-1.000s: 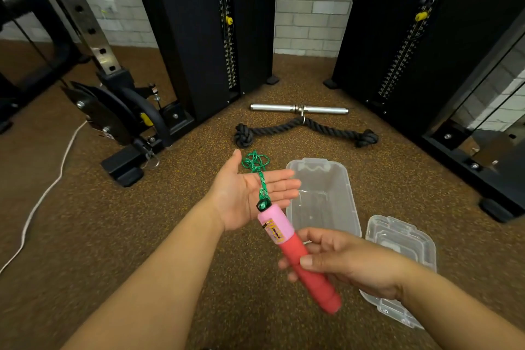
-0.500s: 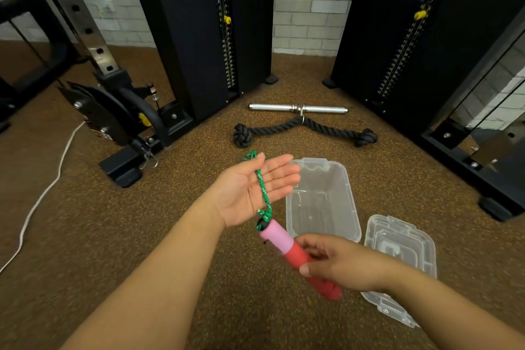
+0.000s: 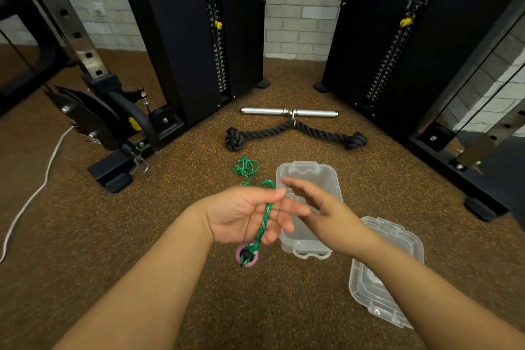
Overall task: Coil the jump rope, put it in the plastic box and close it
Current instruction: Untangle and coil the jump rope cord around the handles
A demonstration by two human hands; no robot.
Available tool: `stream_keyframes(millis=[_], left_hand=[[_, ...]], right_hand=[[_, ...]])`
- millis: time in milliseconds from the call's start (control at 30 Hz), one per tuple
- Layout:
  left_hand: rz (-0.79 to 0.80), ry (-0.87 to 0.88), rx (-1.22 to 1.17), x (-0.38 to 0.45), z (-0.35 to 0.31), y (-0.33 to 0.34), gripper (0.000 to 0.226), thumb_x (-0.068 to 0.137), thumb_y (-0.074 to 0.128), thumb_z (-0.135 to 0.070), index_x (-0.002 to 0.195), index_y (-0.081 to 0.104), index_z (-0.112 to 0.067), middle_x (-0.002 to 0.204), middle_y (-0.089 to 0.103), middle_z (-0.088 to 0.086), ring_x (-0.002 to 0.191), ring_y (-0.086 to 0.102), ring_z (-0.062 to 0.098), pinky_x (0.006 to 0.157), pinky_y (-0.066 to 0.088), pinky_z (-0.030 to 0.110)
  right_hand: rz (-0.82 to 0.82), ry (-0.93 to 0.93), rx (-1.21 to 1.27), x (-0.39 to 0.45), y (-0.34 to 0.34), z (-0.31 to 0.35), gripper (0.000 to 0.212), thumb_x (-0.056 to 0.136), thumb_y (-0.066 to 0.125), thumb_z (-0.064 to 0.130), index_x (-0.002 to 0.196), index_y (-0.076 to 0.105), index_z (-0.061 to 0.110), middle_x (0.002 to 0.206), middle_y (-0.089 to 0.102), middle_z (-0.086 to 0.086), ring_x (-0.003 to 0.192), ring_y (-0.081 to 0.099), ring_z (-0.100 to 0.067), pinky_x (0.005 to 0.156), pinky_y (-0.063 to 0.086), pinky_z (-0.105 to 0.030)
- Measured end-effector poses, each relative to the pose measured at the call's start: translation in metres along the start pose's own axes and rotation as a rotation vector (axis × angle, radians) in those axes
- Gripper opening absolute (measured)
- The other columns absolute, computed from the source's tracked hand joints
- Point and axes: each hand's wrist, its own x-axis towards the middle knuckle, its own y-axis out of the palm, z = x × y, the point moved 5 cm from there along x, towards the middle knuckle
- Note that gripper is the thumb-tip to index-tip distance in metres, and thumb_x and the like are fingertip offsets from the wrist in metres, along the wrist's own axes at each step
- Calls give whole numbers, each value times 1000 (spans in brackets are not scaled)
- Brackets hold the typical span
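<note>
The green jump rope (image 3: 264, 220) runs across the palm of my left hand (image 3: 244, 214), which carries it with loosely curled fingers. Its pink handle (image 3: 247, 256) hangs below that hand, seen end-on. The remaining rope (image 3: 245, 167) trails over my fingers to a small heap on the floor. My right hand (image 3: 318, 207) holds nothing; its fingers are spread above the clear plastic box (image 3: 309, 169), close to my left fingertips. The box stands open on the floor. Its clear lid (image 3: 397, 239) lies to the right of it.
A black knotted rope attachment (image 3: 295, 132) and a steel bar (image 3: 289, 112) lie on the floor beyond the box. Black weight-machine columns (image 3: 181, 37) stand left and right. A machine foot (image 3: 113, 173) and a white cable (image 3: 37, 187) are at the left.
My right hand has let go of the pink handle and moved up over the box. The handle now dangles from the rope under my left hand.
</note>
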Motion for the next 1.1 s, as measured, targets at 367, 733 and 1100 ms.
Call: stream_keyframes(millis=[367,733,1100], left_hand=[[-130,28,-22,-8,-3,-15,33,89,50,-33,79,73,-12,55,65,0,48,60,11,50,49,21],[-381,319,-361,-13,-23,-21,46,99,37,-32,87,73,-6,82,75,15,72,74,23,65,60,30],[-560,190,49,-9,-11,-22,52,102,27,-34,119,61,2,112,71,19,102,70,24,86,55,33]], right_hand=[[-79,-5,113,10,-10,1,15,93,55,18,87,68,14,72,61,1,63,55,-5,67,46,-18],[87,-155,-682,-6,14,3,30,97,37,38,90,59,20,83,63,5,81,60,-18,79,46,-32],[102,-460,-567,-20,36,57,18,92,47,24,76,55,20,69,47,19,70,52,-2,74,44,-25]])
